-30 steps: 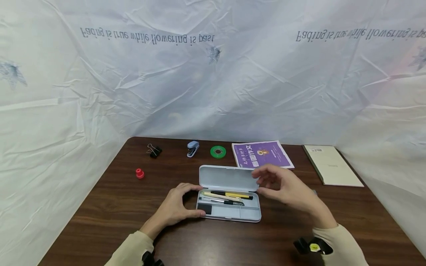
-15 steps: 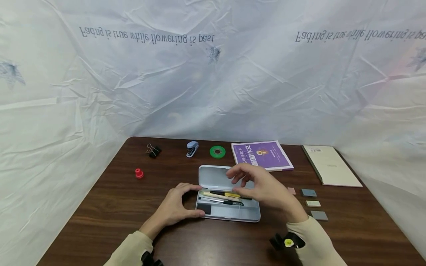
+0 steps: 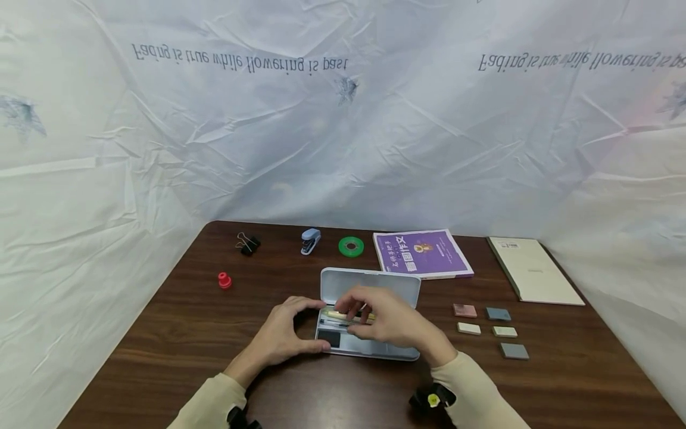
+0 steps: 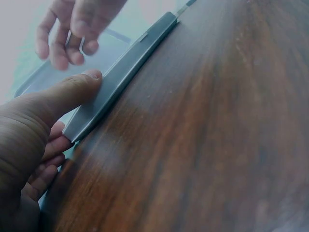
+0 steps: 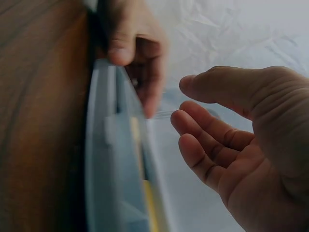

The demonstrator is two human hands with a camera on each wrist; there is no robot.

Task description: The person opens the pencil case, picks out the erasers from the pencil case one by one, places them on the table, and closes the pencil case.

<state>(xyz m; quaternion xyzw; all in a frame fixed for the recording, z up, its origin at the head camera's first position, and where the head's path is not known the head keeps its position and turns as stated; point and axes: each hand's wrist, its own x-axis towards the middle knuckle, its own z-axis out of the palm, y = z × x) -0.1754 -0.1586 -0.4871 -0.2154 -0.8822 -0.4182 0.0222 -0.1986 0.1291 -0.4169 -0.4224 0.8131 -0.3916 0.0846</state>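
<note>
A pale grey pencil case [image 3: 334,283] lies on the table with its lid raised. My left hand [image 3: 284,330] grips its left end, the thumb on the near wall and the fingers reaching round the far side, as the left wrist view also shows. Over the inside of the case hovers my right hand [image 3: 383,319], its fingers loosely bent and apart from the thumb. In the right wrist view nothing sits between those fingers [image 5: 193,152]. Several pens [image 3: 333,323] lie in the long compartment, partly hidden by the right hand. A black block [image 3: 329,338] fills the near left corner.
On the right are several small blocks, among them a pink one [image 3: 464,310] and a grey one [image 3: 514,351]. A notebook [image 3: 536,271], purple book [image 3: 423,253], green disc [image 3: 351,246], stapler [image 3: 310,241], binder clip [image 3: 249,244] and red piece [image 3: 224,280] lie farther back.
My right hand has moved left from the case's right end to over the pens, uncovering the small blocks on the right. The left hand and the case have stayed put.
</note>
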